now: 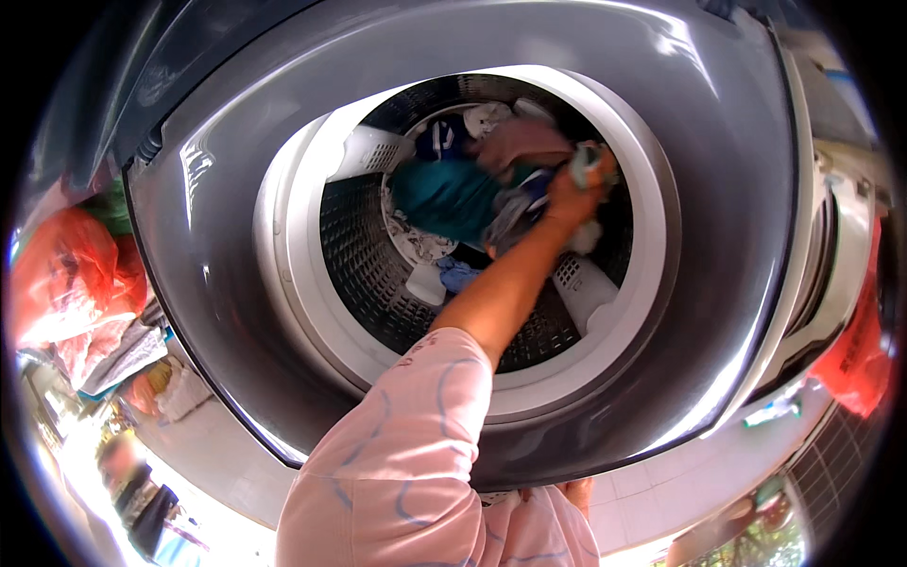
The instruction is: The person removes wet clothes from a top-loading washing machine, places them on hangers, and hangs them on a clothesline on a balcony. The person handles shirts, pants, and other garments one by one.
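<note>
My left hand (577,191) reaches inside the perforated drum (354,227) of a top-loading washing machine, at its right side. The hand is blurred, closed on a pale green and orange cloth (587,164). Beside it lie grey and dark blue pieces of clothing (521,205). A teal garment (446,198), a dusty pink one (521,145) and a navy one with white marks (441,138) lie in the drum. A small blue cloth (457,275) is nearer me. My right hand (579,494) shows only partly at the machine's front edge, its fingers mostly hidden.
The machine's grey top (716,234) surrounds the opening, with the raised lid (205,42) at upper left. Red plastic bags (67,273) and cloths lie at left. Another machine (843,262) and a red bag (861,354) stand right. A person (134,489) is at lower left.
</note>
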`<action>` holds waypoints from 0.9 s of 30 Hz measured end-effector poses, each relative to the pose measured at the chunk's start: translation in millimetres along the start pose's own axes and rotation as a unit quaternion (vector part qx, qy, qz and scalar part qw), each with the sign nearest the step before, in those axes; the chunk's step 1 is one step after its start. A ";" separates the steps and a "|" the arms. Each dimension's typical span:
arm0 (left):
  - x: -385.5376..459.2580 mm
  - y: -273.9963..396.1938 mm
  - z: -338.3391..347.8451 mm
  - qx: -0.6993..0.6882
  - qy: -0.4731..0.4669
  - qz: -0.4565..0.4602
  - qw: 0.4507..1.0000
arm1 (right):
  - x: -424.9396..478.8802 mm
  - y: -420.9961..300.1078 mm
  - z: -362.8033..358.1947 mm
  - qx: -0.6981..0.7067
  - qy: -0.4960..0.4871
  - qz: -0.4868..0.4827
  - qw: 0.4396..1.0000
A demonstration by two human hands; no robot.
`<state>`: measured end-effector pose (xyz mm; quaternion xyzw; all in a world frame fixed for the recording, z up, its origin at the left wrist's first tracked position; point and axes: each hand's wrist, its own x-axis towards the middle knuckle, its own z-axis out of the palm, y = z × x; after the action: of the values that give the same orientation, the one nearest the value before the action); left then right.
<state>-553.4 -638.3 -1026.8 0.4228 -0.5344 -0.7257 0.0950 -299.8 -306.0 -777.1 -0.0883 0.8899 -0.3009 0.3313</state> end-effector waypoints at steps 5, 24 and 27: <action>-0.5 -41.4 -22.0 -0.020 0.097 0.110 0.989 | 29.6 -11.5 -20.7 -0.057 -0.066 0.012 0.996; 54.2 -14.8 -237.2 -0.034 0.385 -0.147 0.911 | 5.6 6.7 -19.8 -0.115 -0.083 0.023 0.990; 58.2 29.1 -236.7 -0.010 0.377 -0.034 0.925 | 3.9 -12.3 -28.1 -0.057 -0.025 0.025 0.998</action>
<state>-429.7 -849.1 -1048.6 0.6823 -0.4374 -0.5204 0.2690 -321.3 -303.9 -755.1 -0.0925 0.8992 -0.2386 0.3548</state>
